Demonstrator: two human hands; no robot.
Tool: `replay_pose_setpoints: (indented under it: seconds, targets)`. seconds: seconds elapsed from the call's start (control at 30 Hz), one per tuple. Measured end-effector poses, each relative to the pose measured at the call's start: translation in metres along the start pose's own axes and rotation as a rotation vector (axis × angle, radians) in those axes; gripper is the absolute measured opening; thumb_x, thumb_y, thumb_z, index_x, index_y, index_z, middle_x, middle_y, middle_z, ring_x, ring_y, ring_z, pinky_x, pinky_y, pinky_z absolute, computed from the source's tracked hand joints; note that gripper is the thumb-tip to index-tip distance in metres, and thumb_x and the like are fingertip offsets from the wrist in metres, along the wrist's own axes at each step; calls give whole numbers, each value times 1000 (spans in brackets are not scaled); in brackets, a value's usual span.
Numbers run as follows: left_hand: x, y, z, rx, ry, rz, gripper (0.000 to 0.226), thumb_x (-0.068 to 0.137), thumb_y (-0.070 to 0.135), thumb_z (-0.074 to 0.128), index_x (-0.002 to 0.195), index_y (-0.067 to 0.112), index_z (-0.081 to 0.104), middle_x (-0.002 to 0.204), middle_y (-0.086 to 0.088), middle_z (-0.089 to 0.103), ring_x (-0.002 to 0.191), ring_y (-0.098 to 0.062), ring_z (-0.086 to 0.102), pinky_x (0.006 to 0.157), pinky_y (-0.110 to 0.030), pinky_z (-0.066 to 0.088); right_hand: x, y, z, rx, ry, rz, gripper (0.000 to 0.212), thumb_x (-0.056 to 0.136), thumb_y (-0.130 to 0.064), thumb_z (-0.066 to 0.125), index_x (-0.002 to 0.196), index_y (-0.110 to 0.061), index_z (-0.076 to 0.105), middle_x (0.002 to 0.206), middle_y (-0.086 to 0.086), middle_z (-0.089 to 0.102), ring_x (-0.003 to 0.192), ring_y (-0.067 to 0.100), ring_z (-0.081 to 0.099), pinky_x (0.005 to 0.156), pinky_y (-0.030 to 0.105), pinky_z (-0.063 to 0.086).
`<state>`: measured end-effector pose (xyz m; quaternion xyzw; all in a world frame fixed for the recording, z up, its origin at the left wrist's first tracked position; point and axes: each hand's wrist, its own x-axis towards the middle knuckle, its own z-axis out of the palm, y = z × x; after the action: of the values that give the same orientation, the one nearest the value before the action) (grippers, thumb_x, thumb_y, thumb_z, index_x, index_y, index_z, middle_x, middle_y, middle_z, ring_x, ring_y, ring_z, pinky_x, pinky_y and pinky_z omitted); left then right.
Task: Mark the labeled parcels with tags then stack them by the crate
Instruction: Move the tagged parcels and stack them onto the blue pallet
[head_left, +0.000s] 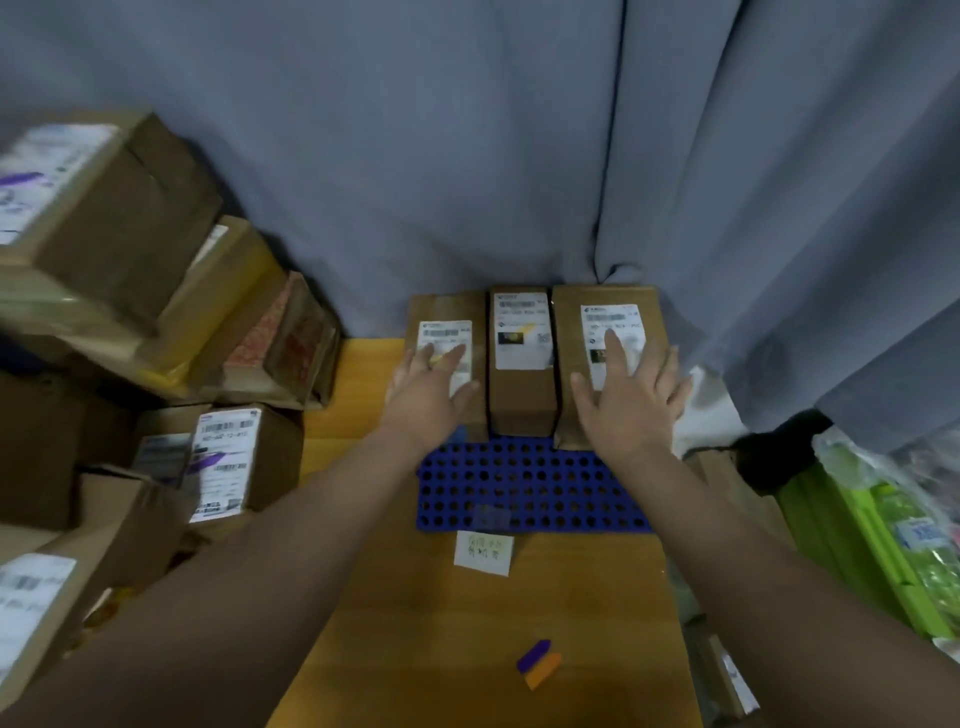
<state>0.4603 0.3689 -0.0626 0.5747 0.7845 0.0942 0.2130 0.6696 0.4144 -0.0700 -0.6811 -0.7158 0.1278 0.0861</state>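
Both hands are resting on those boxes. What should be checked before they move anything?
1. Left hand flat on the left parcel: ok.
2. Right hand flat on the right parcel: ok.
3. Middle parcel carries a yellow tag: ok.
4. Left parcel's tag: a yellow bit shows between the fingers, ok.
5. Right parcel's tag: cannot tell, the hand covers the label.
6. Spare purple and orange tags lie on the table: ok.

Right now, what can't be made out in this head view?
Head view only:
Right parcel label: the right hand covers its lower half, so any tag is hidden.
Left parcel label: partly under the left hand.
Paper note: writing too small.
Stacked boxes at left: blurred, cut by the frame edge.
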Motion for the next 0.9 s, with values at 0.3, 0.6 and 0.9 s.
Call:
replay_pose_setpoints:
  seconds: [0.3,0.6,0.9]
  targets:
    - [-105,-45,-71,-87,374,113,39,95,29,55,132,17,54,138,-6,48,133,-24,33,110,-26,17,-63,-117,0,392,88,-549,49,88,-16,61,134,-10,47,135,14,47,130,33,36,110,43,29]
    - [-188,-145,-149,41,574,53,39,93,32,55,131,21,55,138,-2,47,133,-20,32,112,-30,20,-145,-231,13,566,29,-778,42,90,-15,59,131,-10,50,128,10,53,121,24,45,101,26,31]
    - [-212,-290,-189,-233,547,-333,70,89,51,56,142,12,35,144,-16,35,133,-35,31,108,-44,27,-199,-336,37,618,-109,-671,33,97,-21,51,130,-19,50,128,-2,50,120,12,44,89,14,32]
